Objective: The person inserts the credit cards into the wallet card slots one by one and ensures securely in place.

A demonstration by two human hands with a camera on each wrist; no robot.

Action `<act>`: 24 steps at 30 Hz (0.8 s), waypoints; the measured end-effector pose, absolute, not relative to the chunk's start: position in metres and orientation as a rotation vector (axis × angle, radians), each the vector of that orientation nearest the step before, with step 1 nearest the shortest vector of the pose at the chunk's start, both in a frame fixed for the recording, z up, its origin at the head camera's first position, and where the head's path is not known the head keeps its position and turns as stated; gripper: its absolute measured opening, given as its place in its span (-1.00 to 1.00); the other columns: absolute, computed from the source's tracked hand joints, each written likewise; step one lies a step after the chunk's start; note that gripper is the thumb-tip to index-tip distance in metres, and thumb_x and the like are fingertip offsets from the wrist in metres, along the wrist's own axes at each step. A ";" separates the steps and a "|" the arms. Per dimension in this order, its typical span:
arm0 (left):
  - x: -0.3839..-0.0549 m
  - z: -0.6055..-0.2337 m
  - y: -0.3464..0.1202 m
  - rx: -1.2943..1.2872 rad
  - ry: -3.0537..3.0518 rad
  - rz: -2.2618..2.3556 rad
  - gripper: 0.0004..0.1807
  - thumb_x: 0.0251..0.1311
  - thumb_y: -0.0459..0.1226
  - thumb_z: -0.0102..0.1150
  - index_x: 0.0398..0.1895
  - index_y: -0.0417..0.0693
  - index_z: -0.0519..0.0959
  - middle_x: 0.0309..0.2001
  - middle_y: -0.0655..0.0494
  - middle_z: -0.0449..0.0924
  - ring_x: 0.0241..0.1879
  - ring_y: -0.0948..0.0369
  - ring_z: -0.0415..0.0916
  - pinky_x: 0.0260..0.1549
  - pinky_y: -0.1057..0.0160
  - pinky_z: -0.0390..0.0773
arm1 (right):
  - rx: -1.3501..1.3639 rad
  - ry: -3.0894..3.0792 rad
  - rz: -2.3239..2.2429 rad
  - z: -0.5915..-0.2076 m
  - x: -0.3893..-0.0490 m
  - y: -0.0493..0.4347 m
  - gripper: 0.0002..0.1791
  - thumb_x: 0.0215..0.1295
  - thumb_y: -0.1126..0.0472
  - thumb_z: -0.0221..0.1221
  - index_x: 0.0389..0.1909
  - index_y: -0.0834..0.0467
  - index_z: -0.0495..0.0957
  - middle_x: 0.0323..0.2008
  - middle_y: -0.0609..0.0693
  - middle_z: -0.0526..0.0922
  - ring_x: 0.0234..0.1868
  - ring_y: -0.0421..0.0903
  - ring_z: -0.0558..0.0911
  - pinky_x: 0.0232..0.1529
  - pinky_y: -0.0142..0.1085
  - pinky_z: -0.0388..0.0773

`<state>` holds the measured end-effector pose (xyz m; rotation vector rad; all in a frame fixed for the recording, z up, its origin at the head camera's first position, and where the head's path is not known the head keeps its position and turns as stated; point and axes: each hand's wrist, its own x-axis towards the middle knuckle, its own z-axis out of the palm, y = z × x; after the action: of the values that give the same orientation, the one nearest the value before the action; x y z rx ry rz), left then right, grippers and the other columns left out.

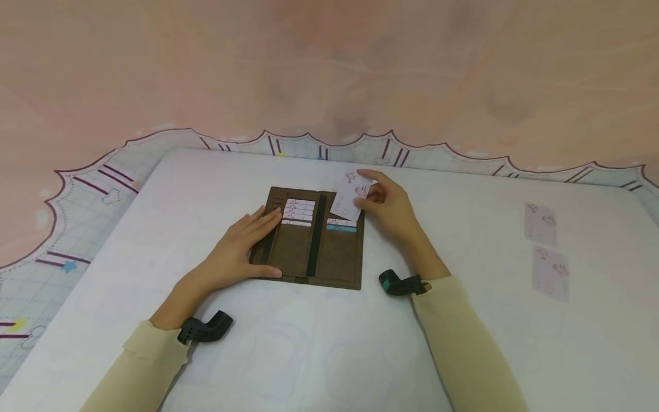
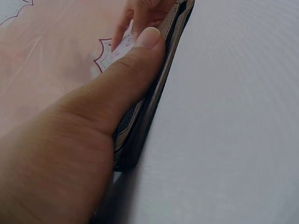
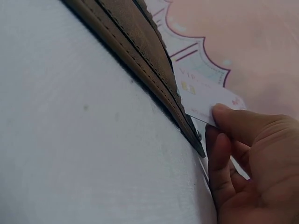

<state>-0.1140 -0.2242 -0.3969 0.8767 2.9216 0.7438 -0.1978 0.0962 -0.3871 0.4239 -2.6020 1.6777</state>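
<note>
A brown wallet (image 1: 340, 263) lies spread flat on the white table, with several cards (image 1: 298, 210) tucked in its left slots. In its right slots a white card edge and a blue one (image 1: 341, 228) show. My left hand (image 1: 237, 246) rests on the wallet's left side, fingers straight, thumb (image 2: 126, 70) along the near edge. Between thumb and fingers my right hand (image 1: 391, 209) pinches a white printed card (image 1: 351, 194), held tilted over the top of the right panel. In the right wrist view, that card (image 3: 198, 93) shows a gold chip and the letters VIP.
Two white printed cards, a farther one (image 1: 540, 224) and a nearer one (image 1: 551, 273), lie on the table at the right. Behind the white tabletop (image 1: 288, 349) runs a patterned cloth with a scalloped border (image 1: 355, 150). Black wrist cameras sit on both wrists.
</note>
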 end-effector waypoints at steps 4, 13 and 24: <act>-0.115 -0.396 -0.223 0.871 2.920 0.745 0.18 -0.14 0.14 0.44 0.50 -0.07 0.03 0.49 0.01 0.00 0.48 0.02 -0.26 0.39 -0.08 -0.22 | 0.411 -2.650 1.615 -0.387 -0.198 0.097 -0.41 0.22 0.17 0.31 0.28 -0.15 0.42 -0.34 0.01 0.63 -0.27 -0.10 0.57 -0.11 -0.22 0.46; -0.114 -0.393 -0.222 0.876 2.915 0.747 0.18 -0.16 0.12 0.46 0.49 -0.11 0.05 0.48 0.00 0.01 0.47 0.00 -0.25 0.39 -0.07 -0.22 | 0.415 -2.709 1.593 -0.386 -0.195 0.098 -0.46 0.41 0.29 0.05 0.38 -0.03 0.28 -0.39 0.05 0.55 -0.38 -0.04 0.50 -0.20 -0.22 0.45; -0.112 -0.391 -0.223 0.866 2.919 0.739 0.18 -0.15 0.12 0.46 0.50 -0.10 0.04 0.48 0.00 0.01 0.47 0.00 -0.25 0.39 -0.07 -0.22 | 0.470 -2.717 1.555 -0.386 -0.194 0.097 -0.57 0.40 0.25 0.09 0.26 0.03 0.37 -0.39 0.01 0.57 -0.36 -0.06 0.50 -0.17 -0.22 0.44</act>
<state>-0.1122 -0.2230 -0.3912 0.8657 2.9186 0.7385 -0.1944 0.0974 -0.3856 0.4704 -2.7170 1.5545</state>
